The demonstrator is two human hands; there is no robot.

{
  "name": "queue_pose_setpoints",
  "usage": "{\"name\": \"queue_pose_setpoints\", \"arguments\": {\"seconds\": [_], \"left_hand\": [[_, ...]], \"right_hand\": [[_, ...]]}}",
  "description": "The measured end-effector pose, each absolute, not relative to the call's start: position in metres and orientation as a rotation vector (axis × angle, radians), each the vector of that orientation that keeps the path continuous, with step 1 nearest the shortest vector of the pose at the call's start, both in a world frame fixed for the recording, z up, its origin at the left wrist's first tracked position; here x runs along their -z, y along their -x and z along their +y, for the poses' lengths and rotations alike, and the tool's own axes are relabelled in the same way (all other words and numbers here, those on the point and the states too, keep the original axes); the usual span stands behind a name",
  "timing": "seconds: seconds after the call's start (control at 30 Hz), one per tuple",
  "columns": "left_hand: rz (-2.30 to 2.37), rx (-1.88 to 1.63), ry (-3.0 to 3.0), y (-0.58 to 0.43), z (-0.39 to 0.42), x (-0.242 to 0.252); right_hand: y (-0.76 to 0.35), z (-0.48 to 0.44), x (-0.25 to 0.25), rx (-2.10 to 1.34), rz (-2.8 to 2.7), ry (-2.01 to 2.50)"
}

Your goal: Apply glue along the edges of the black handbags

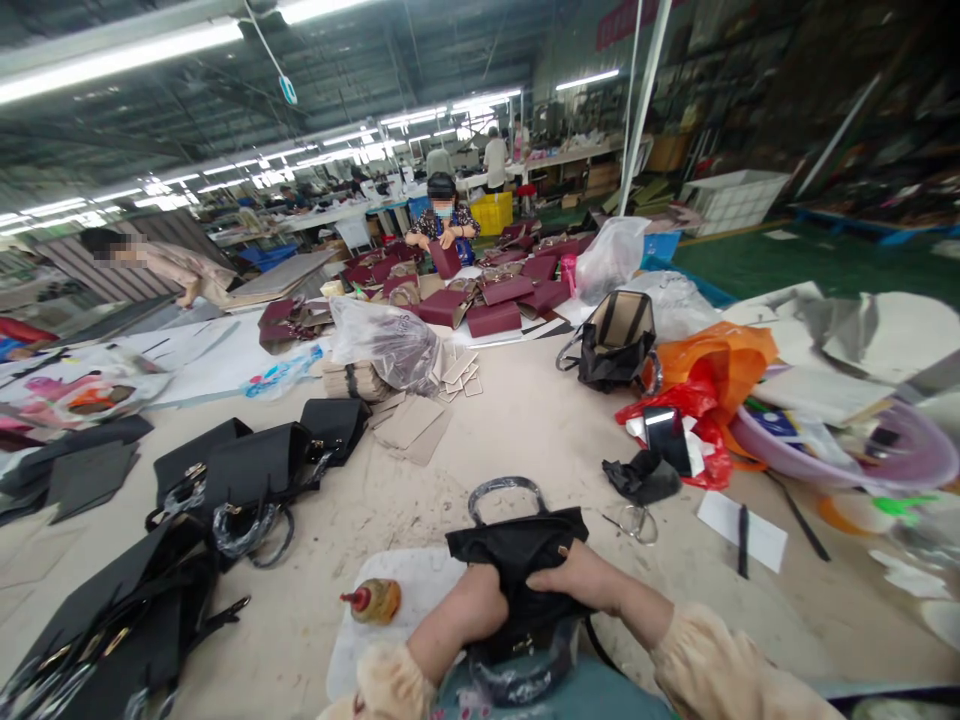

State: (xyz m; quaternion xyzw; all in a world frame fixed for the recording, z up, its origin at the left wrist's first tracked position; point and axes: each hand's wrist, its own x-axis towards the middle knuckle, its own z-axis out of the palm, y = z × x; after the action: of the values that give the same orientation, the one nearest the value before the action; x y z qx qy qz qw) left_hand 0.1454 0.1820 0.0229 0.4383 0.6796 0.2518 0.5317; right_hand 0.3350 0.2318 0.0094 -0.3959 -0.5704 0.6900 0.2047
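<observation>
A black handbag (517, 548) is held at the front edge of the table, its mouth towards me. One handle wrapped in clear plastic stands up at its far side, and another wrapped handle hangs on the near side. My left hand (480, 603) is curled at the bag's opening, with its fingertips hidden in the black material. On the right edge, my right hand (576, 580) pinches the fabric between thumb and fingers. Left of the bag, a small glue bottle (379, 601) with a red tip lies on a white slab (351, 655).
Finished-looking black bags (255, 465) are piled on the left. Beige boards (411, 428) lie mid-table. A black open bag (619, 340), scissors (637, 522), red plastic bag (701, 400) and purple basin (922, 450) are on the right. Opposite, a co-worker (442, 225) handles maroon pieces.
</observation>
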Motion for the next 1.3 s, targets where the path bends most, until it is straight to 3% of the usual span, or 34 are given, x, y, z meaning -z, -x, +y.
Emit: {"name": "queue_pose_setpoints", "arguments": {"seconds": [0.23,0.37,0.53,0.7,0.8,0.9,0.97,1.13,1.3], "left_hand": [[1.02,-0.856,-0.47,-0.161,0.167,-0.051],[1.066,-0.984,-0.289,-0.179,0.177,-0.042],[1.237,-1.219,-0.088,-0.186,0.188,-0.028],[1.212,-1.332,0.168,-0.168,0.201,-0.036],[1.173,-1.53,0.169,-0.16,0.214,-0.043],[1.243,-1.717,0.02,-0.162,0.223,-0.042],[1.27,-1.761,-0.135,-0.169,0.222,-0.036],[1.342,-1.56,-0.522,-0.185,0.203,-0.007],[1.557,-1.099,-0.793,-0.191,0.185,0.003]], "right_hand": [[-0.316,0.22,-0.009,-1.604,-1.896,1.29],[-0.304,0.208,-0.022,-1.373,-2.145,1.469],[-0.307,0.21,-0.046,-1.192,-2.305,1.377],[-0.345,0.219,-0.069,-0.933,-2.188,1.412],[-0.365,0.222,-0.082,-1.358,-1.894,1.497],[-0.364,0.222,-0.089,-2.009,-1.429,1.336],[-0.353,0.221,-0.084,-2.233,-1.114,1.206],[-0.316,0.224,-0.035,-2.499,-0.636,1.036],[-0.29,0.222,0.008,-2.17,-0.366,1.051]]}}
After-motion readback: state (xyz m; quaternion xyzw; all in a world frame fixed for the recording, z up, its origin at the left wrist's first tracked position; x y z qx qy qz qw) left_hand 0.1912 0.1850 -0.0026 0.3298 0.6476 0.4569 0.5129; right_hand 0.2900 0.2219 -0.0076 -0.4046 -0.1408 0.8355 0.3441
